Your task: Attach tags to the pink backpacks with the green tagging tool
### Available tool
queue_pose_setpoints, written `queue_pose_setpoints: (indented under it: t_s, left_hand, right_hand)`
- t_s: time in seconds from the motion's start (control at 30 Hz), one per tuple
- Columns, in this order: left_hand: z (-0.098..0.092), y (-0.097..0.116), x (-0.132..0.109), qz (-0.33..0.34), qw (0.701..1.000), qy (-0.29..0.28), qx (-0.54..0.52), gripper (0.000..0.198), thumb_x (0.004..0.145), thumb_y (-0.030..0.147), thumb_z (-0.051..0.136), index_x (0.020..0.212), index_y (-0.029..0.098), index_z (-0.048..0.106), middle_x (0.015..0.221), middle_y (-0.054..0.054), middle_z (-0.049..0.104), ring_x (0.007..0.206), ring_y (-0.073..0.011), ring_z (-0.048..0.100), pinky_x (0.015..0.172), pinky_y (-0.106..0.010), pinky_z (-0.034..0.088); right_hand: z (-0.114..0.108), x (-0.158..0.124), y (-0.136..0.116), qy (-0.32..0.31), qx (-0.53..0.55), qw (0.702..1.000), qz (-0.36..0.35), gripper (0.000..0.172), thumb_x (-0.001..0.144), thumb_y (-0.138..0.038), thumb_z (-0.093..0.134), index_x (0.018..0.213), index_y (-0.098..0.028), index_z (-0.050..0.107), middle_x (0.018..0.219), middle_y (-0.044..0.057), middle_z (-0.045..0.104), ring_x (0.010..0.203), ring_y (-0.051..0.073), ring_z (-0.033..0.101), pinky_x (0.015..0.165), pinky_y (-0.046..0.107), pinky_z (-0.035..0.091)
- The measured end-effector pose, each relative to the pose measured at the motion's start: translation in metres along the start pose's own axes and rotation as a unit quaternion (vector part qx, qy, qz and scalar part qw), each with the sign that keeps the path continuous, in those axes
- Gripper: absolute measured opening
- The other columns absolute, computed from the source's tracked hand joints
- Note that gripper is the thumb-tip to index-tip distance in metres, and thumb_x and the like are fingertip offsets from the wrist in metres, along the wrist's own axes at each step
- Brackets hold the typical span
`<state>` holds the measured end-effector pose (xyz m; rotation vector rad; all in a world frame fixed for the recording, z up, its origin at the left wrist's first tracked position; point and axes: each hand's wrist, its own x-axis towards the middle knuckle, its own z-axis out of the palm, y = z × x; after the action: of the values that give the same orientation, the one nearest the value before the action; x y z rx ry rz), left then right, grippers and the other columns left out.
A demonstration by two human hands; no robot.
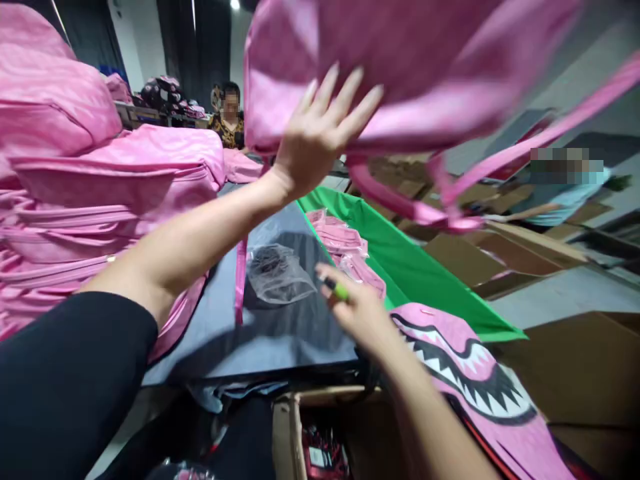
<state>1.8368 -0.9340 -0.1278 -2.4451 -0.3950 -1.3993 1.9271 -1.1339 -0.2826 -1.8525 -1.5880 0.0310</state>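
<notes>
My left hand [320,133] is raised with its fingers spread against the lower side of a pink backpack [400,87]. The backpack hangs in the air, blurred, and its straps [415,207] dangle below; my left thumb is hidden. Lower down, my right hand [357,310] is closed around a small lime-green and black tool [335,287], whose kind I cannot make out. Just left of that hand, a clear plastic bag [283,273] with something dark in it lies on the grey table [300,347].
Pink backpacks [115,187] are piled high on the left. A green cloth trough [415,267] with wrapped pink pieces runs along the right. A shark-mouth pink bag [470,367] and an open carton [295,433] are close by. Two people [227,127] are farther off, among cardboard boxes [465,260].
</notes>
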Motion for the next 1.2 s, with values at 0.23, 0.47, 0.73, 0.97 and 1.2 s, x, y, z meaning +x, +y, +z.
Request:
queue_pose_setpoints:
  t_s: [0.23, 0.47, 0.73, 0.97, 1.2]
  left_hand:
    - [0.230, -0.079, -0.112, -0.146, 0.965, -0.192, -0.103, 0.052, 0.096, 0.011, 0.028, 0.141, 0.016, 0.054, 0.158, -0.017, 0.037, 0.154, -0.0285, 0.021, 0.123, -0.057, 0.015]
    - [0.314, -0.103, -0.202, -0.239, 0.906, -0.335, -0.096, 0.055, 0.096, 0.009, 0.031, 0.150, 0.015, 0.042, 0.167, -0.012, 0.016, 0.157, -0.0266, 0.000, 0.124, -0.056, 0.002]
    - [0.257, -0.031, -0.189, -0.242, 0.881, -0.392, -0.109, 0.053, 0.097, 0.036, 0.054, 0.145, 0.016, 0.049, 0.151, -0.017, 0.049, 0.141, -0.0263, 0.045, 0.117, -0.044, 0.037]
    - [0.106, -0.015, -0.128, -0.077, 0.961, -0.265, -0.025, 0.063, 0.091, 0.026, 0.061, 0.150, 0.015, 0.043, 0.164, -0.017, 0.026, 0.153, -0.0373, 0.019, 0.122, -0.059, 0.022]
    - [0.000, -0.126, -0.100, -0.342, 0.864, -0.298, 0.217, 0.100, 0.066, 0.042, 0.087, 0.149, 0.008, 0.043, 0.147, -0.025, 0.048, 0.143, -0.0502, 0.031, 0.115, -0.064, 0.023]
  right_hand:
    - [0.042, -0.152, 0.115, -0.112, 0.045, 0.958, 0.262, 0.049, 0.081, -0.028, 0.051, 0.123, -0.014, 0.071, 0.103, 0.011, 0.078, 0.097, 0.025, 0.076, 0.088, 0.032, 0.060]
    - [0.062, -0.154, 0.168, -0.103, 0.075, 0.938, 0.323, 0.043, 0.089, -0.043, 0.053, 0.120, -0.020, 0.072, 0.110, 0.009, 0.077, 0.100, 0.025, 0.075, 0.088, 0.030, 0.060]
    - [0.150, -0.057, 0.179, -0.174, -0.097, 0.978, 0.057, 0.054, 0.080, -0.009, 0.048, 0.130, -0.019, 0.066, 0.141, 0.011, 0.061, 0.131, 0.030, 0.056, 0.106, 0.045, 0.049]
    - [0.211, 0.026, 0.162, -0.266, -0.230, 0.936, 0.009, 0.046, 0.083, -0.005, 0.053, 0.125, -0.011, 0.068, 0.129, 0.022, 0.066, 0.121, 0.034, 0.062, 0.104, 0.044, 0.046]
    - [0.198, -0.019, 0.121, -0.224, -0.224, 0.948, 0.018, 0.053, 0.081, -0.003, 0.051, 0.133, -0.010, 0.063, 0.142, 0.019, 0.059, 0.132, 0.033, 0.055, 0.111, 0.047, 0.043]
